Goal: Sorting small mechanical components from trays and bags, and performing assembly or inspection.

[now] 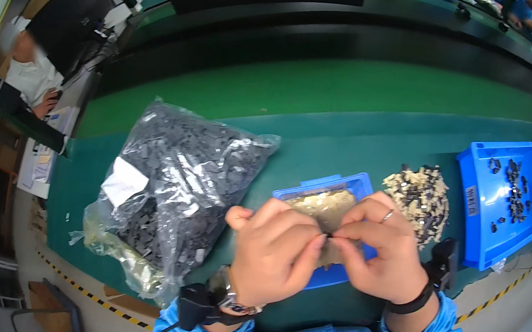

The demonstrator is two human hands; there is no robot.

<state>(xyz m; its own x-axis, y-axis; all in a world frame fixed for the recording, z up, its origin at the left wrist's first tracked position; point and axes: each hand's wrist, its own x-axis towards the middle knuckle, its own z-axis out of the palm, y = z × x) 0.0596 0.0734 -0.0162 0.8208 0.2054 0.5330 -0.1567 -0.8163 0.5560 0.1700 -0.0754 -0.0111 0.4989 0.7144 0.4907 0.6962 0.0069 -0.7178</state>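
Observation:
My left hand [274, 251] and my right hand [385, 249] meet over a small blue tray [364, 182], both closed in a pinch. Between their fingertips is a tiny dark part [329, 237], mostly covered by the fingers, so its exact kind does not show. Under the hands, the tray holds a clear bag of small pale yellowish pieces [327, 204]. Just right of it lies a loose heap of mixed cream and black small parts [423, 197]. To the left of my left hand rests a large clear plastic bag [197, 175] full of small dark grey pieces.
A larger blue bin [482, 229] with several small black parts sits at the right end of the green table mat [362, 144]. A white paper slip [125, 184] lies on the large bag. At the far left a person in white [32, 71] sits by a black monitor.

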